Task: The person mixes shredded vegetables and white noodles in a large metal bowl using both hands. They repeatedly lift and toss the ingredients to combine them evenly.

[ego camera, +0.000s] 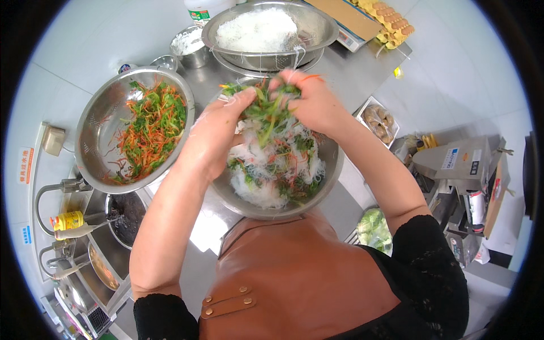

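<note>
Both my hands are over a metal bowl [335, 174] that holds white glass noodles [259, 191] mixed with leafy greens and carrot shreds. My left hand [231, 123] and my right hand [308, 100] hold a clump of greens [267, 110] between them, with noodle strands hanging down from it. A carrot shred lies across the back of my right hand, which is a little blurred. To the left stands a perforated metal colander [100, 140] with shredded greens and carrots [157, 131]. Behind the bowl, a larger metal colander [272, 59] holds more white noodles [259, 32].
Back left are a metal pot [195, 57] of white powder and a plastic jug [208, 8]. Egg trays [391, 25] stand back right. Sinks with faucets [70, 185] lie left. At right are a box of brown food [378, 121], bagged greens [374, 231] and a metal machine [452, 161].
</note>
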`<state>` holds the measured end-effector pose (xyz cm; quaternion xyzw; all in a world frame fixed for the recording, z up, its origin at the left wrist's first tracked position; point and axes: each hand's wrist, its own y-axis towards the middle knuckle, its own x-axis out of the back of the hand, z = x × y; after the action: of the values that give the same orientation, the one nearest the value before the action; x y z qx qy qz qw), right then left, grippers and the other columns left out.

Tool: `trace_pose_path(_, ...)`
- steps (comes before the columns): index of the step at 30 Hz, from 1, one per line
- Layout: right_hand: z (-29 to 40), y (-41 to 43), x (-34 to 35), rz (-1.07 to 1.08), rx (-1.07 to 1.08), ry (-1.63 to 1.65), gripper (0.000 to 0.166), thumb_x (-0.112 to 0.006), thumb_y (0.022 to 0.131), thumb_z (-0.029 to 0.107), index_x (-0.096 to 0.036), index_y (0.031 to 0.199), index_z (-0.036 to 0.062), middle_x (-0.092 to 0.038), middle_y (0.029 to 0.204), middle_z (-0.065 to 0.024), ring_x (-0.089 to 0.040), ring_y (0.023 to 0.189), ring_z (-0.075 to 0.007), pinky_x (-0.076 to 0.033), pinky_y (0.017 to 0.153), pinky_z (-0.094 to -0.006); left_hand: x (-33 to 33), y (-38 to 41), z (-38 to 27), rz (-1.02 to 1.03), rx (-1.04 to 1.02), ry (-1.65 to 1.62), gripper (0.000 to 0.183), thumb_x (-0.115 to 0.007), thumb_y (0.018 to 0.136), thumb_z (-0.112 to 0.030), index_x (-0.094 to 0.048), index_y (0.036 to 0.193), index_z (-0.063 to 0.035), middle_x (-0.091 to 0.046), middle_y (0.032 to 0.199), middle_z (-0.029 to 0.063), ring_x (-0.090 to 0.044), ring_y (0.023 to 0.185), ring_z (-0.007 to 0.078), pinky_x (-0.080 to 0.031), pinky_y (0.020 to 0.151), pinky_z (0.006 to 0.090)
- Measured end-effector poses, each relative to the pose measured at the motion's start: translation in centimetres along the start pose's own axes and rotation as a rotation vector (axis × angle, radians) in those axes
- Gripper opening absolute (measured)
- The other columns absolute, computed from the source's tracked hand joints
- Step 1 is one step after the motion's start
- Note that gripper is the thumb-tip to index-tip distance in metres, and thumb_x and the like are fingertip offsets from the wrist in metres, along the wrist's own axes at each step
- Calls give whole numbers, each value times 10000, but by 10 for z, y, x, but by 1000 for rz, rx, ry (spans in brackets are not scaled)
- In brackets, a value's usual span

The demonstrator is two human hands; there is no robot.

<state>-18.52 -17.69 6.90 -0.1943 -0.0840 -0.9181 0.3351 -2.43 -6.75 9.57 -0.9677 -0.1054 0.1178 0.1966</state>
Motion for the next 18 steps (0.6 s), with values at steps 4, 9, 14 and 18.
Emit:
trace_pose_path(4, 7, -5, -3, -45, 74, 46, 213, -613, 874, 49, -607, 1085, 21, -647, 992, -15, -577, 923, -110, -472, 829, -271, 3, -8, -7, -29, -44, 254, 330, -580, 923, -226, -599, 1196, -42, -652, 1093, 71, -581, 983, 154, -451, 843, 288)
trace_pose_path(9, -9, -6, -6, 109, -3, 56, 343, -555, 809, -29, -593, 1147, 8, -615, 1145, -100, -567, 1055, -212, -454, 916, -321, 8, -9, 2, 27, -112, 349, 291, -603, 927, -216, -632, 1127, -6, -674, 991, 48, -573, 887, 113, -440, 820, 285)
trace_pose_path(14, -50, -1, -3, 13, 210, -144, 439, -501, 723, -53, -558, 1159, -43, -535, 1257, -202, -517, 1176, -354, -421, 983, -381, 27, 16, 27, -1, -94, 589, 287, -573, 900, -120, -625, 1157, -4, -678, 1046, 85, -590, 978, 158, -435, 898, 304)
trace_pose_path(18, -60, -21, 2, -1, 130, -246, 404, -524, 741, -57, -583, 1140, -26, -502, 1277, -168, -498, 1200, -315, -404, 1004, -358, 36, 29, 64, -58, -390, 779, 306, -507, 837, -17, -627, 1118, 0, -666, 982, 196, -634, 913, 321, -472, 851, 375)
